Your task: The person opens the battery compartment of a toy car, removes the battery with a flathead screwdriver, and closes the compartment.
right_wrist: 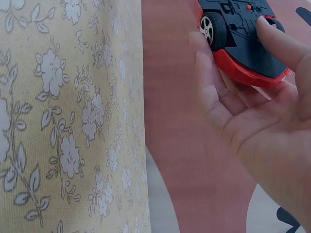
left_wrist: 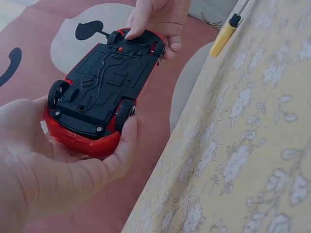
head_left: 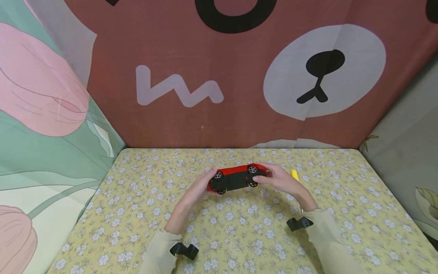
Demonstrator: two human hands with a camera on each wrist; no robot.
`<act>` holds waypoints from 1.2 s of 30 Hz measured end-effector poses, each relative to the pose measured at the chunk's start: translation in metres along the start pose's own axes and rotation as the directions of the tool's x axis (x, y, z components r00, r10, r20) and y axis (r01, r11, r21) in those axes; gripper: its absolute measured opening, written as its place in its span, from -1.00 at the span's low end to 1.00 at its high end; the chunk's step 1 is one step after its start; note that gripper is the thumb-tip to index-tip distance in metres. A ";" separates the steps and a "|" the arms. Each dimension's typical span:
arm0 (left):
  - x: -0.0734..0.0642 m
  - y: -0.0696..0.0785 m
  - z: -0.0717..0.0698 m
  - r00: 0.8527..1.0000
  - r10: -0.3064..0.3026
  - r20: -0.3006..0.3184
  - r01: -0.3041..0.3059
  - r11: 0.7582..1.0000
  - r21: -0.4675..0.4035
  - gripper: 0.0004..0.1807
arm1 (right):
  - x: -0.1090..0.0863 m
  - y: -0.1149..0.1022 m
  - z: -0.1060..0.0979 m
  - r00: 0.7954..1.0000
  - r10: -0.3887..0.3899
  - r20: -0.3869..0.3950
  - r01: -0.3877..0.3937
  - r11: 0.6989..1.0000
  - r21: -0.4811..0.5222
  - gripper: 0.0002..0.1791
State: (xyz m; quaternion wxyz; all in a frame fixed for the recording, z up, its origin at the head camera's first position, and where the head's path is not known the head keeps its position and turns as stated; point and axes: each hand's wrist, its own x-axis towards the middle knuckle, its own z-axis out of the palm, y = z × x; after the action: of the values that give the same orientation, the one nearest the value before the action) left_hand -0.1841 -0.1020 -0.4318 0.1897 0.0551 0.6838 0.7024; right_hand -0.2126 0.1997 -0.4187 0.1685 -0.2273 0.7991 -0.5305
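Observation:
A red toy car (head_left: 236, 178) is held up over the table with its black underside facing me. My left hand (head_left: 198, 187) grips one end, thumb and fingers curled round the bumper beside the wheels. At the other end my right hand (head_left: 278, 179) holds the car, its thumb pressed on the underside and its fingers behind the body. In the left wrist view the chassis (left_wrist: 102, 82) shows moulded lines, screws near the close end and a small orange-red spot near the far end. The right wrist view shows a silver-spoked wheel (right_wrist: 208, 30) next to my fingers.
A screwdriver with a yellow handle (left_wrist: 223, 40) and black collar lies on the table to the right, partly hidden by my right hand in the head view. The table wears a yellow flowered cloth (head_left: 239, 236). A printed curtain (head_left: 178, 125) hangs behind it.

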 end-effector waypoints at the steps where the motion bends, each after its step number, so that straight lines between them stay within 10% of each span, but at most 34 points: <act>1: 0.000 0.000 0.000 1.000 -0.003 -0.002 0.003 1.000 0.004 -0.23 | 0.000 0.000 0.000 1.000 0.002 -0.006 -0.002 1.000 -0.016 -0.40; 24: -0.004 0.003 0.003 0.998 0.055 0.043 -0.059 0.993 0.099 -0.41 | 0.002 -0.001 0.006 0.985 0.027 -0.170 -0.017 0.998 0.055 -0.33; 36: -0.007 0.005 0.005 0.994 0.071 -0.089 -0.057 0.987 0.150 -0.51 | 0.004 0.001 0.007 0.987 0.003 -0.163 0.012 0.996 0.090 -0.41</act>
State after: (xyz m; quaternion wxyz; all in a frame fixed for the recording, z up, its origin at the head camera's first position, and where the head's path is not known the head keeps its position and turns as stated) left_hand -0.1772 -0.0997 -0.4250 0.1301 0.0579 0.7400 0.6574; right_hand -0.2126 0.1920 -0.4224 0.1114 -0.1773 0.7848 -0.5833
